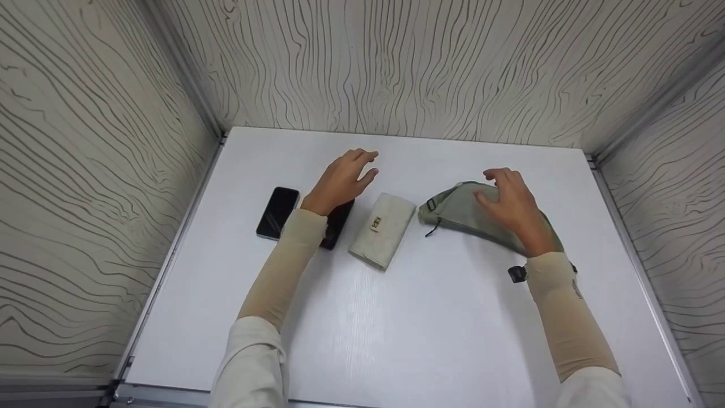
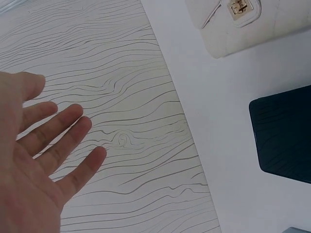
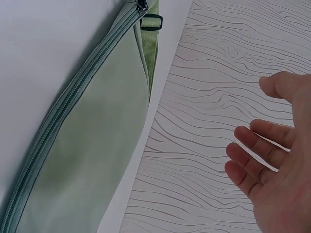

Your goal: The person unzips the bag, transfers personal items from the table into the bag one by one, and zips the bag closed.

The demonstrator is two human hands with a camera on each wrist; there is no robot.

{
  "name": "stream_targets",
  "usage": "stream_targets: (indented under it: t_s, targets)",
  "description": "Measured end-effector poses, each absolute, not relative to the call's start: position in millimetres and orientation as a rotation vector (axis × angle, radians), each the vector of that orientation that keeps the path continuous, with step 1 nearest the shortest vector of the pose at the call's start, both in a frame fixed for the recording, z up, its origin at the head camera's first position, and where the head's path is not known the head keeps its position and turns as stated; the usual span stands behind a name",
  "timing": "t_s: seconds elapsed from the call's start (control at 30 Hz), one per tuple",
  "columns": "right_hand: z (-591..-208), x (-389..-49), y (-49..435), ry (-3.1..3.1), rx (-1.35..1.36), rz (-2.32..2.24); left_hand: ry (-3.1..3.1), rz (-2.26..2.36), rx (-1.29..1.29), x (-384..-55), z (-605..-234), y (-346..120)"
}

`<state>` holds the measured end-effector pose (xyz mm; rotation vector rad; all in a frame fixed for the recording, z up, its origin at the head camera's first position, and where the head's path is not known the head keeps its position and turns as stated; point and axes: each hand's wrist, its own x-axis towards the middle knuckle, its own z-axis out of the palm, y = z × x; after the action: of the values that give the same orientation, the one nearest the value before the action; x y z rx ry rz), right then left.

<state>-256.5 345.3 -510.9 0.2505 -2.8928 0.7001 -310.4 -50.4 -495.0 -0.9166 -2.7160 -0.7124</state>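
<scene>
My left hand [image 1: 340, 178] is over the table's far half, its fingers loosely bent with nothing in them. Under that wrist lies a dark flat rectangular object [image 1: 341, 221], partly hidden; its rounded corner [image 2: 277, 136] shows in the left wrist view. Just right of it rests a cream wallet [image 1: 385, 232] with a gold clasp [image 1: 376, 221]. My right hand [image 1: 512, 201], also holding nothing, hovers over a green zippered bag [image 1: 461, 209], fingers apart. The right wrist view shows the bag's long zipper [image 3: 63, 109] and buckled strap [image 3: 151, 29].
A smartphone [image 1: 278, 211] with a black screen lies left of the dark object. The white table [image 1: 385, 340] is enclosed by wood-grain panels [image 1: 385, 73] at the back and both sides. A black wrist strap piece [image 1: 517, 274] sticks out by the right wrist.
</scene>
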Motion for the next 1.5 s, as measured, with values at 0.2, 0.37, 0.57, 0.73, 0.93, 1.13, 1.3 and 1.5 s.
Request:
stream_targets:
  t_s: [0.2, 0.37, 0.57, 0.73, 0.93, 1.13, 1.3, 1.5]
  targets:
    - [-513, -255, 342, -2.891, 0.246, 0.711, -2.722, -0.743, -0.930, -310, -497, -44]
    - [-517, -255, 339, -2.860, 0.287, 0.718, -2.724, -0.730, -0.956, -309, -499, -39]
    - [-522, -255, 336, -2.843, 0.298, 0.711, -2.720, -0.731, -0.967, -308, -500, -33]
    - [-525, -254, 333, -2.836, 0.300, 0.741, -2.714, -0.745, -0.979, -309, -501, -28]
    - [-527, -254, 330, -2.845, 0.284, 0.788, -2.728, -0.715, -0.987, -311, -502, -22]
    - [-531, -254, 326, -2.870, 0.282, 0.817, -2.765, -0.712, -0.979, -311, -501, -15]
    - [-534, -254, 323, -2.881, 0.283, 0.837, -2.759, -0.697, -1.021, -311, -506, -10]
    - [-539, -252, 320, -2.863, 0.303, 0.847, -2.734, -0.668, -1.068, -309, -513, -4]
